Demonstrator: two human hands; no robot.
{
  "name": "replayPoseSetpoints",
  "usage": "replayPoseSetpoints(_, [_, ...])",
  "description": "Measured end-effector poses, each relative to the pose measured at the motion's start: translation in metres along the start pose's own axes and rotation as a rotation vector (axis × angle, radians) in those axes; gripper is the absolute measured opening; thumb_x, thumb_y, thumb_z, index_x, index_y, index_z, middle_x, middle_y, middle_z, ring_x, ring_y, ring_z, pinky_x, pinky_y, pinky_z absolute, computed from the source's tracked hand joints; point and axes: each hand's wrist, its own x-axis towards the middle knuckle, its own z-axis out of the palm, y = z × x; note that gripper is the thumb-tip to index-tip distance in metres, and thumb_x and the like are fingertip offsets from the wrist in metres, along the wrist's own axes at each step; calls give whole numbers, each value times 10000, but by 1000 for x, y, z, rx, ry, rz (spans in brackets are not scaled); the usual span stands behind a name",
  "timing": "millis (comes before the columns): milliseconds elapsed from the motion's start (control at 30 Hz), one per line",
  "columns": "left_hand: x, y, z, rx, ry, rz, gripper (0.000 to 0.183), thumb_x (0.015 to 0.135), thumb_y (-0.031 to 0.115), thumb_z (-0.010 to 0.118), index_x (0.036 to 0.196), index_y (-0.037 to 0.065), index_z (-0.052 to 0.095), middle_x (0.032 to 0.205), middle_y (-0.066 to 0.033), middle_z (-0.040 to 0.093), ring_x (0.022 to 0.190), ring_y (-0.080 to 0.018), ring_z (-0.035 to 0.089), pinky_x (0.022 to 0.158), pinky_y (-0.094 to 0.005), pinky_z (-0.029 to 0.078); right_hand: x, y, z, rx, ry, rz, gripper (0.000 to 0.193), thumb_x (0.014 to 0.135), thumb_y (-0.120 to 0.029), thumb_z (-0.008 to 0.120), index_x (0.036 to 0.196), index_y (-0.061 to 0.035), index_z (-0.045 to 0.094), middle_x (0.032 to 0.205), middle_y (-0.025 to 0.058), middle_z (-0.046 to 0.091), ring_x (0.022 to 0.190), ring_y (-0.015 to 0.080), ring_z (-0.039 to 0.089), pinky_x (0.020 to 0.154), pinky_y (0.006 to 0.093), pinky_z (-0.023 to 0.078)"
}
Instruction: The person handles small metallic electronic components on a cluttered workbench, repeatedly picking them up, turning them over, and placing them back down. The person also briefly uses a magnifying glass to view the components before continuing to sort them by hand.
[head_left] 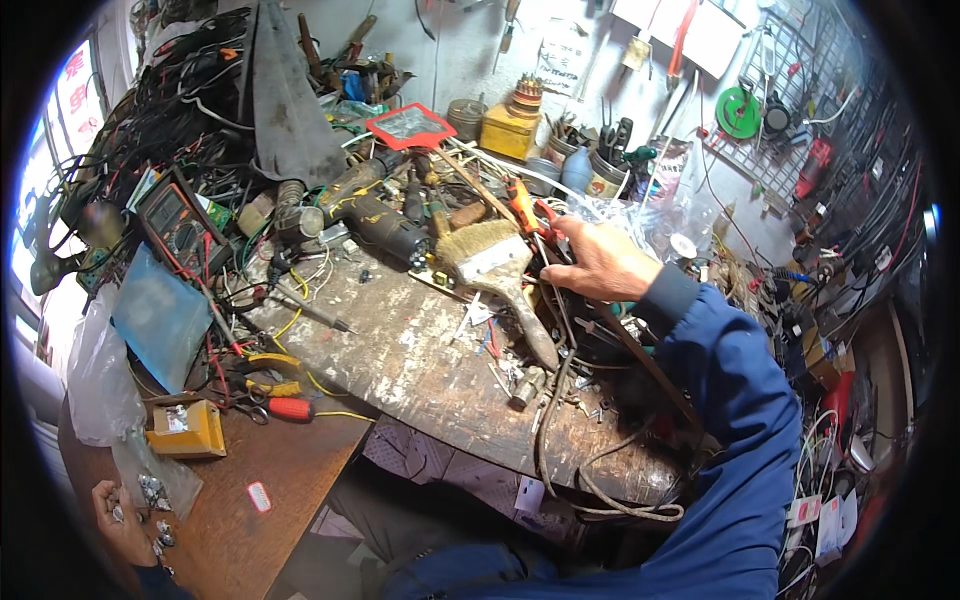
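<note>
Over the cluttered workbench, my right hand (606, 262) reaches out, thumb and forefinger apart. Its fingertips are at the red-and-orange handles of a hand tool (524, 207), whose jaws I cannot make out; I see nothing gripped. A wide, worn paintbrush (497, 270) lies just left of that hand, its bristles pointing away from me. At the lower left, my left hand (120, 527) rests at the brown table with curled fingers around a small shiny metal part (118, 513). Similar small metal parts (162, 535) lie beside it, near a clear plastic bag (155, 470) holding more.
A heat-gun-like power tool (385, 232) and a multimeter (180, 225) lie among tangled wires. A yellow box (187, 430) and a red-handled screwdriver (291, 409) sit on the brown table (225, 500). A loose cable (545, 440) hangs over the workbench's front edge.
</note>
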Motion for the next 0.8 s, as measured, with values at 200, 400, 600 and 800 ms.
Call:
replayPoseSetpoints(200, [-3,9,-2,82,-9,-8,90,960,13,584,1029,-7,529,988,-27,516,929,-122,509,870,-267,430,37,15,18,87,77,50,475,784,-239,720,1138,57,606,840,259,680,811,400,690,765,457,530])
replayPoseSetpoints(400, [-1,-11,-7,82,-10,-29,96,980,54,581,1053,8,538,974,-24,514,917,-112,498,849,-259,425,25,76,-8,682,37,271,257,861,-120,711,994,95,670,702,93,637,598,144,609,533,302,485])
replayPoseSetpoints(600, [6,-34,-11,32,3,-120,117,1006,96,584,1069,9,538,990,-21,510,928,-107,493,854,-257,416,10,85,-25,783,64,277,267,882,-64,694,1098,92,669,714,46,646,551,95,593,472,250,420])
replayPoseSetpoints(800, [11,-30,-11,-4,18,-75,123,1007,93,586,1076,0,544,1007,-28,516,949,-117,504,875,-270,423,14,87,-19,570,22,240,333,882,-130,724,1124,89,661,726,92,675,595,145,650,510,301,478])
